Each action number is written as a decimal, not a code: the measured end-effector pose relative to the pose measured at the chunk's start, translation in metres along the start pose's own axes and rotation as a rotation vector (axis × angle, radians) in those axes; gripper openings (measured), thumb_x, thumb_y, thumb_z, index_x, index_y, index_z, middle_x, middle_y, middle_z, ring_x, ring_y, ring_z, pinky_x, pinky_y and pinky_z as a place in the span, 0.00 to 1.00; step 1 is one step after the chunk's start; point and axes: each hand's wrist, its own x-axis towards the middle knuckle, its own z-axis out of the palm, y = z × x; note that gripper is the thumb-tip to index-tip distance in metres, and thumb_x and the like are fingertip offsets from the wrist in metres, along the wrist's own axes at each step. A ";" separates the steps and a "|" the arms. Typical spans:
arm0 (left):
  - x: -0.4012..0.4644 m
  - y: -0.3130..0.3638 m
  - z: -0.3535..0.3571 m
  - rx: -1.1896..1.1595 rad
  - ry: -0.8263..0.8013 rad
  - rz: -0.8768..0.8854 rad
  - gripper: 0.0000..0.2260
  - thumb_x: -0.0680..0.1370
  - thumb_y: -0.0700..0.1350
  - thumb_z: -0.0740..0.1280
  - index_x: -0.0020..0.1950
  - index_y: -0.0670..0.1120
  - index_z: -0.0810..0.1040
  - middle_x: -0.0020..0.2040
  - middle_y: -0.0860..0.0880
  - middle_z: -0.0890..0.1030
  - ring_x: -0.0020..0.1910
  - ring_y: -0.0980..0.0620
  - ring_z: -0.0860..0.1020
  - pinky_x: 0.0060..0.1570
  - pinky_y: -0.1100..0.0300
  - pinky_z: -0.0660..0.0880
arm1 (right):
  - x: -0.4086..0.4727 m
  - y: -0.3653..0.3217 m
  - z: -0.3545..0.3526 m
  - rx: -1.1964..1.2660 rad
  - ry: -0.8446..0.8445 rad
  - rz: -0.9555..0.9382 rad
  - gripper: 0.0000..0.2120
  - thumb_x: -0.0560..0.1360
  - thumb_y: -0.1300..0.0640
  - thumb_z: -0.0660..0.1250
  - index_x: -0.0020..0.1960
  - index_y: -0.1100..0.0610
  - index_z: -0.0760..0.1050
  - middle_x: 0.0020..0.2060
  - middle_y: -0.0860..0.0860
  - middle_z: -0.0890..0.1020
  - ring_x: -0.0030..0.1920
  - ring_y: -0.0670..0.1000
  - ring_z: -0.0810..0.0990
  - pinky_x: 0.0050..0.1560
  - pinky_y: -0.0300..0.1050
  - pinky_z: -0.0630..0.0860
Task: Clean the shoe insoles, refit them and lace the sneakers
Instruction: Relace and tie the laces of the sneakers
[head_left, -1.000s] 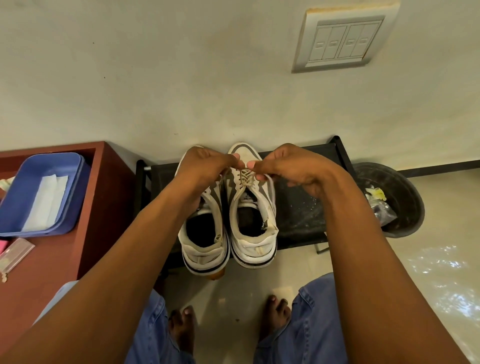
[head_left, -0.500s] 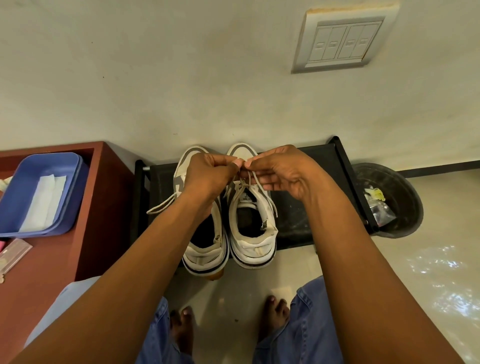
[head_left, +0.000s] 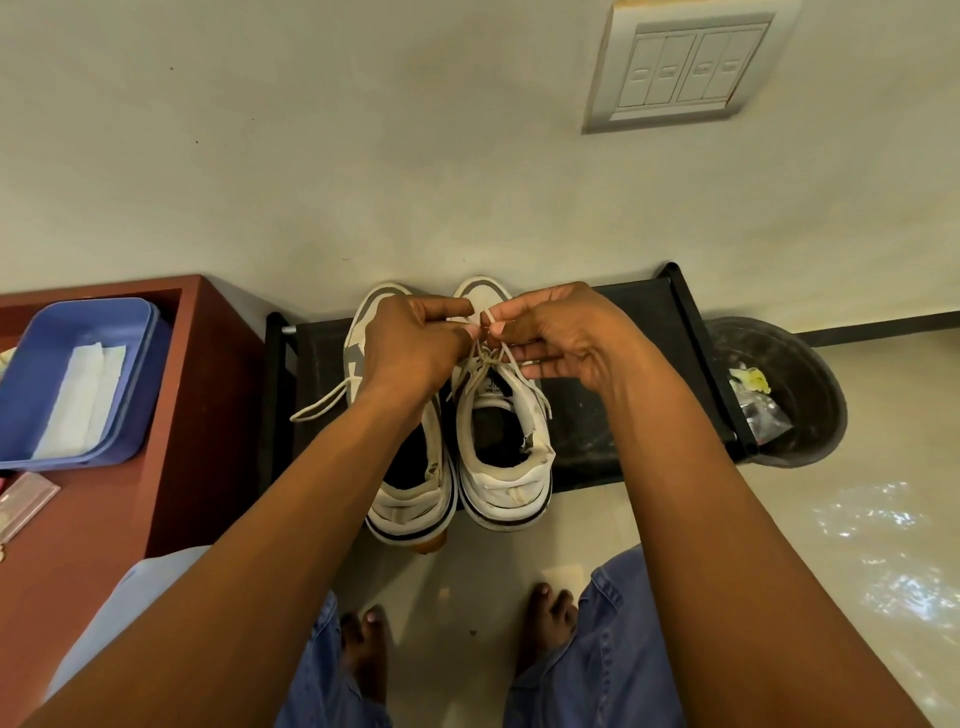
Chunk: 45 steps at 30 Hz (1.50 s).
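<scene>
Left hand (head_left: 410, 348) and right hand (head_left: 566, 338) pinch the lace (head_left: 485, 358) at twelve o'clock over the right sneaker (head_left: 504, 431) — pull evenly, snug.

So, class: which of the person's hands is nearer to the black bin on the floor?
Right. The right hand works the lace over the shoes, on the side toward the black bin; the left hand lies beyond it, farther from the bin.

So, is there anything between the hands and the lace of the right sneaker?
No. Both the left hand and the right hand already pinch the lace above the right sneaker. Nothing visible stands between them. The left sneaker lies beside, partly under the left hand, with a loose lace end trailing off.
</scene>
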 end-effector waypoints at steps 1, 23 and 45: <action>0.000 0.000 0.000 0.009 -0.003 0.006 0.12 0.73 0.38 0.77 0.55 0.47 0.87 0.42 0.49 0.87 0.41 0.51 0.87 0.52 0.50 0.84 | 0.000 0.000 0.000 -0.010 0.003 0.000 0.08 0.74 0.65 0.74 0.52 0.56 0.85 0.45 0.54 0.88 0.46 0.52 0.85 0.51 0.49 0.82; -0.001 0.001 -0.003 0.172 -0.054 0.085 0.22 0.70 0.38 0.79 0.63 0.49 0.84 0.38 0.53 0.87 0.42 0.54 0.86 0.55 0.50 0.83 | 0.002 -0.002 0.002 -0.179 -0.006 -0.046 0.19 0.73 0.72 0.71 0.56 0.51 0.81 0.40 0.53 0.86 0.36 0.48 0.82 0.50 0.49 0.84; -0.009 0.006 -0.004 0.421 -0.021 0.291 0.19 0.71 0.41 0.77 0.57 0.52 0.74 0.40 0.55 0.84 0.41 0.55 0.83 0.43 0.55 0.79 | 0.005 -0.001 0.001 -0.212 0.010 -0.092 0.06 0.74 0.70 0.73 0.50 0.66 0.83 0.45 0.61 0.86 0.37 0.51 0.84 0.46 0.48 0.85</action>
